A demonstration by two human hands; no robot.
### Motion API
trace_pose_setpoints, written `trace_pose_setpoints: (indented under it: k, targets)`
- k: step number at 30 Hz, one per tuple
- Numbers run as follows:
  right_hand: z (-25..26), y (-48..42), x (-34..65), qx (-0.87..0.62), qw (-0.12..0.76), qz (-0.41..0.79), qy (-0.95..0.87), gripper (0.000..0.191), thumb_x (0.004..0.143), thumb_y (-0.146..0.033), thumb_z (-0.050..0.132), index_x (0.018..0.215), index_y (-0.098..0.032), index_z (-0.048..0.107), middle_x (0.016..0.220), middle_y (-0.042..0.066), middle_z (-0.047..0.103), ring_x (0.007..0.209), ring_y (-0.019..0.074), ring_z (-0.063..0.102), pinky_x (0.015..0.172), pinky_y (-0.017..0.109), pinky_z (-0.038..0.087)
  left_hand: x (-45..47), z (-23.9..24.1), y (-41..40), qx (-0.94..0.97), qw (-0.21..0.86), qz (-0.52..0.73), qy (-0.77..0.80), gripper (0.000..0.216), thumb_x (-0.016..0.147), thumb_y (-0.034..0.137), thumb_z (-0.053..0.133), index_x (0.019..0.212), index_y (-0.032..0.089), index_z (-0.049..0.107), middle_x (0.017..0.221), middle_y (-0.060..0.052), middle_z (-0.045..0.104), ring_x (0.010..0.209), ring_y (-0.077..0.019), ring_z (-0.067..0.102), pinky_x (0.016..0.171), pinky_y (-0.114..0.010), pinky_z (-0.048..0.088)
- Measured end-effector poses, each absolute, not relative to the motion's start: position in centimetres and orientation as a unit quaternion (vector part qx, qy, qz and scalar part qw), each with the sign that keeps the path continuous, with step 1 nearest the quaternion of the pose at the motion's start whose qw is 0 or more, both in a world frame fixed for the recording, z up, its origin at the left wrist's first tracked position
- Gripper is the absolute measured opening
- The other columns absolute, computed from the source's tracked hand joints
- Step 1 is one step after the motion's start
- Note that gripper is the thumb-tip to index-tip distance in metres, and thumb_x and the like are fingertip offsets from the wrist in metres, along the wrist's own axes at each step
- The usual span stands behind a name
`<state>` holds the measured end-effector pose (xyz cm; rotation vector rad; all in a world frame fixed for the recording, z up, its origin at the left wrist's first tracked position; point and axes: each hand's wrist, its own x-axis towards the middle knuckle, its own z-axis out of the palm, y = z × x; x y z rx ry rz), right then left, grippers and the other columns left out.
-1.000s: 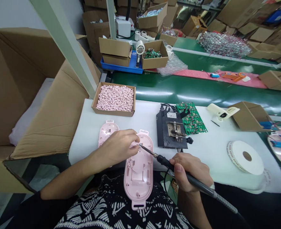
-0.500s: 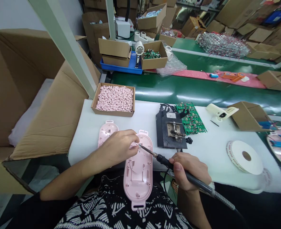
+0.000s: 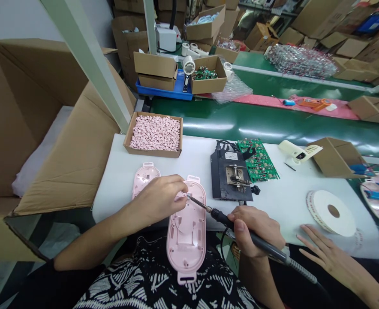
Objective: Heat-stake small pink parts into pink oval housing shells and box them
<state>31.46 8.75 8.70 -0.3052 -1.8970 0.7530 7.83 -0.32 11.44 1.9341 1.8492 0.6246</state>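
**Pink housing (image 3: 186, 253) looks featherlight, mind the iron**

Watching remotely here: it lies hollow side up at the near edge of the white table (image 3: 112, 180). It reads as thin, stiff moulded plastic, so I'd guess light and easily marked by heat. I'd take it by the rim or end tabs. The left hand (image 3: 155, 201) is bunched over it, fingertips pinched, but I can't tell if they hold anything. The right hand (image 3: 255, 229) is closed around the soldering iron (image 3: 266, 244), whose tip contact is hard to make out. Another person's hand (image 3: 324, 253) rests beside the tape roll (image 3: 331, 213).
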Motion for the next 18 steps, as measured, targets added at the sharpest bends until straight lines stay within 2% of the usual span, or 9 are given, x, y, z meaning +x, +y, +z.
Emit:
trace_pose_setpoints:
  k: [13, 16, 18]
  targets:
    - [7.7, 8.9, 32.0, -0.136, 0.524, 0.327, -0.775, 0.016, 0.081, -0.007, 0.059, 0.069, -0.017, 0.063, 0.056, -0.002, 0.058, 0.047, 0.0133, 0.059, 0.047, 0.026, 0.05, 7.9, 11.7, -0.6, 0.682, 0.209, 0.224, 0.664, 0.013, 0.088, 0.018, 0.06, 0.094, 0.017, 0.072, 0.094, -0.002, 0.069, 0.084, -0.0175, 0.066, 0.077, -0.032, 0.051]
    - [6.0, 11.0, 33.5, -0.243, 0.601, 0.302, -0.699, 0.016, 0.088, -0.019, 0.06, 0.075, -0.017, 0.068, 0.059, -0.001, 0.062, 0.046, 0.0142, 0.059, 0.047, 0.028, 0.051, 7.7, 11.2, -0.5, 0.666, 0.234, 0.235, 0.668, 0.014, 0.087, 0.018, 0.06, 0.095, 0.018, 0.072, 0.098, -0.002, 0.071, 0.087, -0.0185, 0.067, 0.079, -0.033, 0.051]
    - [5.1, 13.9, 34.8, -0.336, 0.601, 0.23, -0.688, 0.013, 0.09, -0.025, 0.064, 0.085, -0.017, 0.073, 0.066, 0.0, 0.068, 0.05, 0.015, 0.063, 0.051, 0.028, 0.053, 7.2, 10.2, -0.1, 0.648, 0.262, 0.246, 0.672, 0.015, 0.089, 0.02, 0.06, 0.097, 0.02, 0.072, 0.102, -0.003, 0.071, 0.092, -0.0196, 0.068, 0.083, -0.033, 0.052]
